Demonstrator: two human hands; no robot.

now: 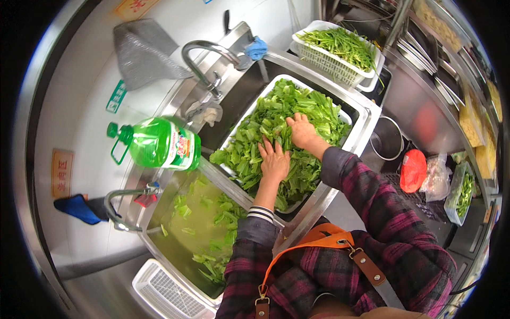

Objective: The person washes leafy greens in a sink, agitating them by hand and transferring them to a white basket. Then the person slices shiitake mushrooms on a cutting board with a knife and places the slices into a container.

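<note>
A white plastic basket [244,127] heaped with cut leafy greens [247,153] stands in the upper sink basin. My left hand [275,162] lies on the middle of the heap with its fingers spread. Further right, my right hand [301,129] touches the leaves, its fingers bent and partly among them; whether it grips any leaves cannot be told. In the lower basin, cloudy water [185,239] holds more loose leaves [226,215], some floating.
Curved faucets [199,44] [113,191] rise behind both basins. A large green detergent bottle [159,143] stands by the divider. A basket of thin green stalks [334,65] is at the top, an empty white basket [171,293] at the lower left, a metal pot [399,139] to the right.
</note>
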